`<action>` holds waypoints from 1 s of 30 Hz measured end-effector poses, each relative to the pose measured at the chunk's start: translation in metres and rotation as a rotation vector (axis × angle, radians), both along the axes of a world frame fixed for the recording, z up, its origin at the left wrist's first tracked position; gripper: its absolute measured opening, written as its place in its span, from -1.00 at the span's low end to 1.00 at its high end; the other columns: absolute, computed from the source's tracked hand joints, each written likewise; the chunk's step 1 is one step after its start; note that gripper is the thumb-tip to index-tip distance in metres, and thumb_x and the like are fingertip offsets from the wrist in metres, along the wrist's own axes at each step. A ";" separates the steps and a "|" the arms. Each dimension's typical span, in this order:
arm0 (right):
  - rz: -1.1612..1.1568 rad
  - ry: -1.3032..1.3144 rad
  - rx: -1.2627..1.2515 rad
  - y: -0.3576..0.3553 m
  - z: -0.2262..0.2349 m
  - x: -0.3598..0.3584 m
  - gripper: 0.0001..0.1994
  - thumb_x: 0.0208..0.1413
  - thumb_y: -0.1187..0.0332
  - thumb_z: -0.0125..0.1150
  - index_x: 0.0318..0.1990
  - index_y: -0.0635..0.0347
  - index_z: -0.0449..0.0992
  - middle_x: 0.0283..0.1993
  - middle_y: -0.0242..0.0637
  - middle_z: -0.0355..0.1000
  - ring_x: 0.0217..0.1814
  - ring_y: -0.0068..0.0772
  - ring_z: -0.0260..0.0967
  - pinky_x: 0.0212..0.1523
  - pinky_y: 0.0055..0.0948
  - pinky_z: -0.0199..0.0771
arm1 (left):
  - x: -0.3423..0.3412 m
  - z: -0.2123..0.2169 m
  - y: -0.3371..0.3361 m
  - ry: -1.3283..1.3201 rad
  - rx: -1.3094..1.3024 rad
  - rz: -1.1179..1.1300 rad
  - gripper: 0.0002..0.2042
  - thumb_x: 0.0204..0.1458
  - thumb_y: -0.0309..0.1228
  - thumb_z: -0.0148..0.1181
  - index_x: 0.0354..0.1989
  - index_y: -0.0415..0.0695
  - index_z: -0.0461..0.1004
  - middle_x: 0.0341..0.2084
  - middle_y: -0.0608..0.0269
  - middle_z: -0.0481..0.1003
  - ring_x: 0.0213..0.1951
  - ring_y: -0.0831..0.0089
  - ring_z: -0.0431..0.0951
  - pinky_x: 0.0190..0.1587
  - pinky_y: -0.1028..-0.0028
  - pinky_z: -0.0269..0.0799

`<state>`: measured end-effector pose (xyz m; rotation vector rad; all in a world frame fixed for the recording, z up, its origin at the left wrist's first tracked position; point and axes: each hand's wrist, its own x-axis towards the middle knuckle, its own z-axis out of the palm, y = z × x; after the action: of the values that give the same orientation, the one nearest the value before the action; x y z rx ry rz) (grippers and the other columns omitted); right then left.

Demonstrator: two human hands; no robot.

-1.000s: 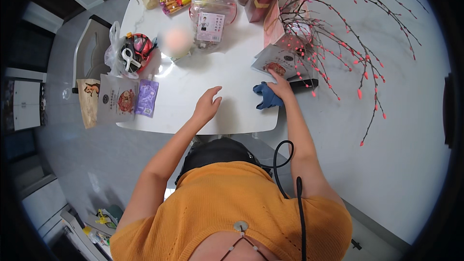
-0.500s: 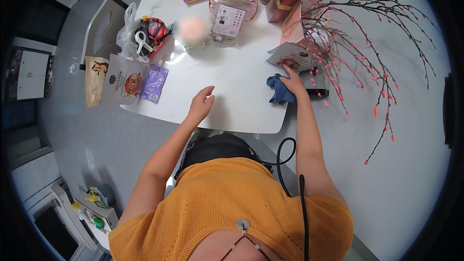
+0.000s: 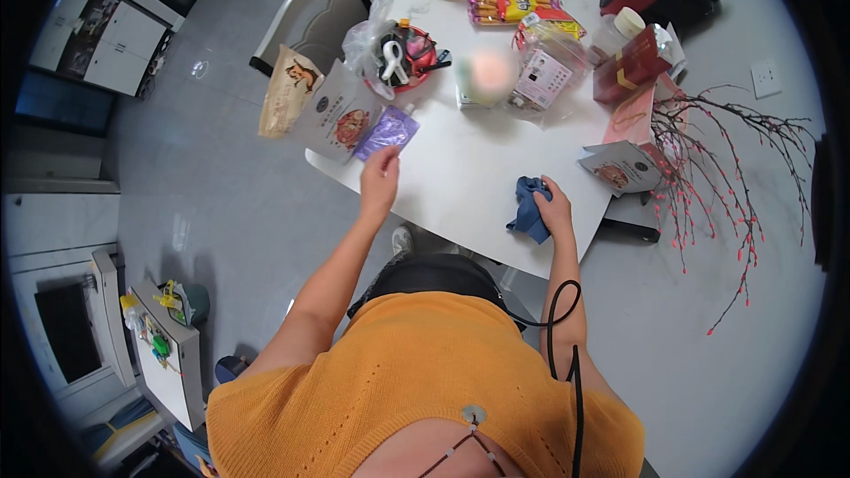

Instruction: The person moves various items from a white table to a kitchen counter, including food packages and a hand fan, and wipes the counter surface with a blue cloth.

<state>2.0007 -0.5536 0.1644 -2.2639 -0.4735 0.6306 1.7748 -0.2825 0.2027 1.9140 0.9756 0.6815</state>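
Observation:
My right hand (image 3: 555, 206) is closed on a crumpled blue cloth (image 3: 530, 212), which rests on the white table (image 3: 460, 181) near its right front edge. At the left front, the fingers of my left hand (image 3: 381, 179) are bent together at the near edge of a purple spouted pouch (image 3: 390, 131). Their tips partly cover that edge, so the grip is hard to make out. Just left of the pouch stand a grey-white printed bag (image 3: 335, 117) and a tan paper bag (image 3: 289, 96).
A red basket of small things (image 3: 412, 57) sits behind the pouch. Snack packs (image 3: 513, 4), a clear plastic bag (image 3: 544, 75) and a dark red box (image 3: 627, 66) line the far side. Another grey-white bag (image 3: 620, 166) and red-budded branches (image 3: 699, 168) are at the right.
The view has turned leftward. My left hand has moved left to the purple pouch. My right hand has drawn the blue cloth away from the grey-white bag at the right.

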 end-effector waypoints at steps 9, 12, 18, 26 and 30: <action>0.192 0.046 -0.039 0.060 0.021 -0.046 -0.55 -0.10 0.21 0.12 0.02 0.07 0.41 -0.04 -0.05 0.41 0.01 -0.06 0.36 0.04 -0.34 0.32 | -0.032 0.097 0.102 0.145 0.887 0.164 -0.68 -0.13 -0.51 0.16 -0.13 -0.15 0.36 -0.31 0.13 0.39 -0.18 0.16 0.36 -0.18 0.25 0.30; 0.207 0.043 -0.042 0.071 0.035 -0.059 -0.55 -0.09 0.21 0.12 0.03 0.07 0.41 -0.04 -0.05 0.41 0.01 -0.06 0.36 0.04 -0.34 0.32 | -0.030 0.099 0.123 0.436 0.772 0.033 -0.74 -0.13 -0.48 0.16 -0.21 -0.18 0.38 -0.31 0.10 0.41 -0.20 0.14 0.39 -0.20 0.25 0.34; 0.199 0.034 -0.044 0.069 0.041 -0.074 -0.57 -0.07 0.22 0.11 0.02 0.08 0.41 -0.05 -0.06 0.42 0.00 -0.07 0.37 0.04 -0.34 0.32 | -0.021 0.075 0.133 0.451 0.663 -0.001 -0.89 -0.09 -0.39 0.13 -0.41 -0.14 0.48 -0.46 0.15 0.44 -0.35 0.15 0.46 -0.32 0.24 0.38; 0.051 0.086 0.050 0.057 0.048 -0.088 -0.62 -0.07 0.26 0.12 -0.04 0.12 0.45 -0.09 -0.07 0.44 -0.03 -0.12 0.40 0.00 -0.38 0.34 | -0.025 0.140 0.067 0.354 0.572 -0.095 -0.91 -0.07 -0.42 0.09 -0.47 -0.12 0.51 -0.49 0.18 0.45 -0.40 0.13 0.47 -0.39 0.24 0.38; -0.016 0.080 0.111 0.046 0.045 -0.090 -0.64 -0.07 0.28 0.13 -0.06 0.13 0.47 -0.11 -0.08 0.46 -0.04 -0.14 0.41 -0.01 -0.39 0.35 | -0.007 0.147 0.024 0.173 0.312 -0.297 -0.91 -0.04 -0.44 0.09 -0.44 -0.17 0.50 -0.52 0.15 0.44 -0.44 0.13 0.47 -0.42 0.30 0.34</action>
<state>1.9109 -0.5078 0.2093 -2.1274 -0.4402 0.6684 1.7682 -0.2580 0.3492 2.3650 0.6932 0.5219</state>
